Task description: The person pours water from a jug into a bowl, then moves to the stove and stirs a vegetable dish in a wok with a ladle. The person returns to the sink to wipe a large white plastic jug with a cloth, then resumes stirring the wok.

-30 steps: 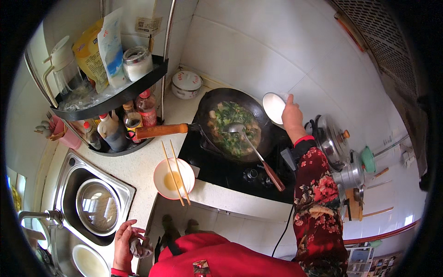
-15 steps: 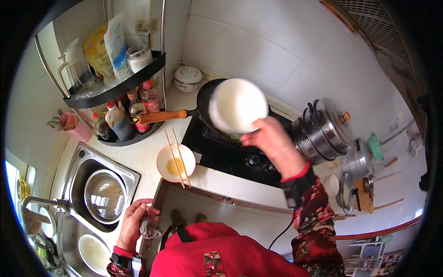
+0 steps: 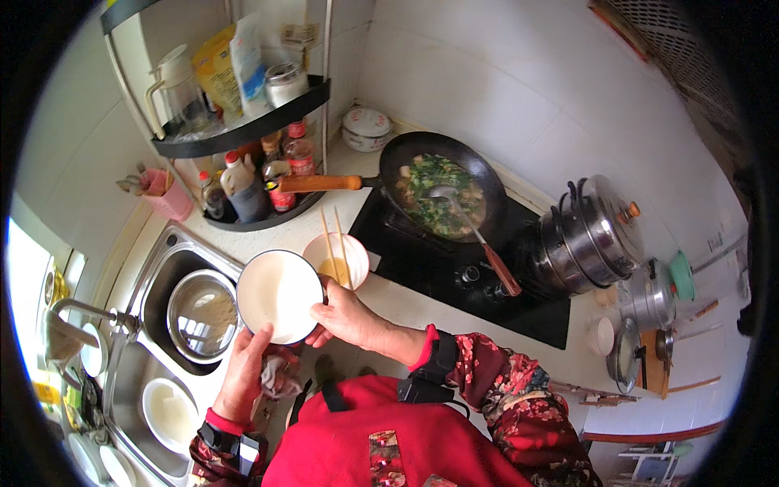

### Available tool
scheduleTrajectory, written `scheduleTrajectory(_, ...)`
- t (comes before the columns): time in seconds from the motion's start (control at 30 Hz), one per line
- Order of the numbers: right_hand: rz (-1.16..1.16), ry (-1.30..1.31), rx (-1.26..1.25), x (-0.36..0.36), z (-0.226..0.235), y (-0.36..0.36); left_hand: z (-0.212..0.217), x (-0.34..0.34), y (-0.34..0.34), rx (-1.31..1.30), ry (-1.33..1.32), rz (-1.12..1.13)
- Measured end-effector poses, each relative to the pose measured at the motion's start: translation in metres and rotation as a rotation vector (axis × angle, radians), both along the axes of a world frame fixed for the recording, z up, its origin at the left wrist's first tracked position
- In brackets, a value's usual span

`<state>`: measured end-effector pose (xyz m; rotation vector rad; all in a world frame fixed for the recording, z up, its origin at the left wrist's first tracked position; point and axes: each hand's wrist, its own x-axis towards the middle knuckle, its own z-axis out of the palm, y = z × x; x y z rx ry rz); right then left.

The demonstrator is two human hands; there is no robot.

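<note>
An off-white bowl with a dark rim [image 3: 277,296] is tilted in front of my body, its pale inside showing. My right hand [image 3: 350,315] grips its right edge, thumb on the rim. My left hand [image 3: 237,380] has its thumb over the near rim and also keeps a crumpled greyish cloth [image 3: 281,377] in its fingers. Just beyond, a pinkish-white bowl [image 3: 359,253] holds a little yellow liquid, with chopsticks [image 3: 329,231] standing in it. The black wok [image 3: 492,188] on the stove contains chopped greens [image 3: 442,174] in liquid; a steel cooking spoon with a red-brown handle [image 3: 497,272] rests in it.
To the left is a steel double sink [image 3: 134,321] holding a metal basin [image 3: 185,345] and a white bowl [image 3: 146,406]. A corner rack [image 3: 243,130] carries bottles and jars. Stacked steel pots [image 3: 572,243] stand right of the black cooktop [image 3: 527,312]. The wok's wooden handle [image 3: 320,183] points left.
My right hand has brought the off-white bowl from above the wok back toward my body. My left hand has come up to its near rim, cloth still held. The wok's contents now show.
</note>
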<state>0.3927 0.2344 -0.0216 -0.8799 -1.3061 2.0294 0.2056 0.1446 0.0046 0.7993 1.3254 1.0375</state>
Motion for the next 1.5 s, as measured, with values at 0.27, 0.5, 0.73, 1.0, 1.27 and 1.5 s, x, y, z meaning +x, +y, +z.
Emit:
scheduleTrajectory(0.27, 0.155, -0.068, 0.07, -0.004, -0.014, 0.004, -0.036, -0.025, 0.01, -0.073, -0.034, 0.128)
scheduleTrajectory(0.5, -0.398, -0.374, 0.736, 0.099, -0.017, 0.014, -0.067, -0.057, 0.056, -0.035, 0.023, 0.182)
scheduleTrajectory(0.73, -0.561, -1.531, 0.892, 0.216, -0.019, 0.021, -0.106, -0.066, 0.115, -0.138, -0.065, 0.228)
scheduleTrajectory(1.0, -0.483, -1.721, 0.696, 0.263, -0.044, 0.025, -0.138, -0.073, 0.149, -0.155, -0.112, 0.188)
scheduleTrajectory(1.27, -0.842, -1.182, 0.744, 0.243, -0.052, 0.033, -0.15, -0.078, 0.153, -0.169, -0.117, 0.136)
scheduleTrajectory(1.5, -0.754, -1.302, 0.782, 0.216, -0.064, 0.071, -0.144, -0.069, 0.151, -0.138, -0.152, 0.069)
